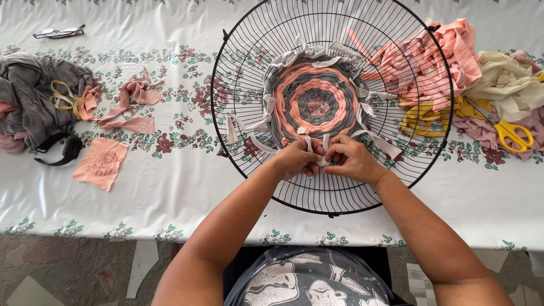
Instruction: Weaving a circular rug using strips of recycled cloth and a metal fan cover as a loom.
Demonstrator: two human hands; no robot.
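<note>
Woven round mat [315, 101] of grey and salmon fabric strips, stretched on a black wire fan guard [238, 73] just beyond the knuckles. Left hand [297, 160] and right hand [352, 161] pressed together at the near edge of the weave, fingertips of both pinched on a pale grey strip [325, 143] where it meets the wire spokes. Judged from the grip: in the middle of tying or tucking that strip around a spoke, with the outer grey ring partly done and loose ends [232, 129] sticking out around the rim. Next move, by the look of it, calls for pulling the strip snug without bunching the rings already laid, then carrying it over to the neighbouring spoke.

Farther out to the right of the hands: a heap of pink and cream fabric [498, 73] with yellow-handled scissors [507, 131] lying on it, more yellow showing through the guard. To the left: salmon scraps [102, 162] on the floral tablecloth [170, 187], then a grey garment pile [34, 96] with a black strap [65, 150]. Far left, beyond all that, a pair of glasses [58, 32]
</note>
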